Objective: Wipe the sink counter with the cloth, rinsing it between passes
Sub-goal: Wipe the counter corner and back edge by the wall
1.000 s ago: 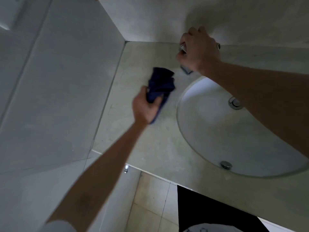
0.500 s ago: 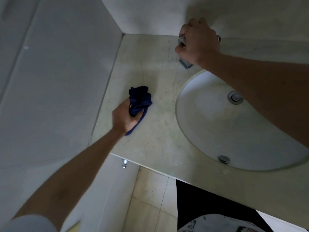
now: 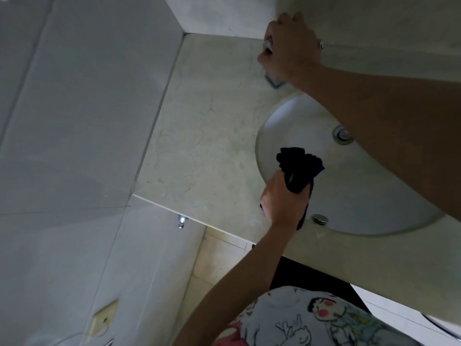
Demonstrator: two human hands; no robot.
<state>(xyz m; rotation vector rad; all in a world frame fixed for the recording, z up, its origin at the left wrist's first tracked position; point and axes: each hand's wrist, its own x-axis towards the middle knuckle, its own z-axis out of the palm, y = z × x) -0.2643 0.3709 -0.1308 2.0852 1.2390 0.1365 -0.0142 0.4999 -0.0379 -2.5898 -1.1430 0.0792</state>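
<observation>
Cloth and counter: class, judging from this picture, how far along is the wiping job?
Done: cannot tell; no wiped streaks show on the counter. In hand: the left hand grips the dark cloth over the basin's edge, while the right hand grips the tap. Left: rinsing, as no water is visible, then more passes.

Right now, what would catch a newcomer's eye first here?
The dark blue cloth, bunched in the left hand over the near-left rim of the pale oval sink. Behind it, the right hand grips the tap at the back of the counter.
</observation>
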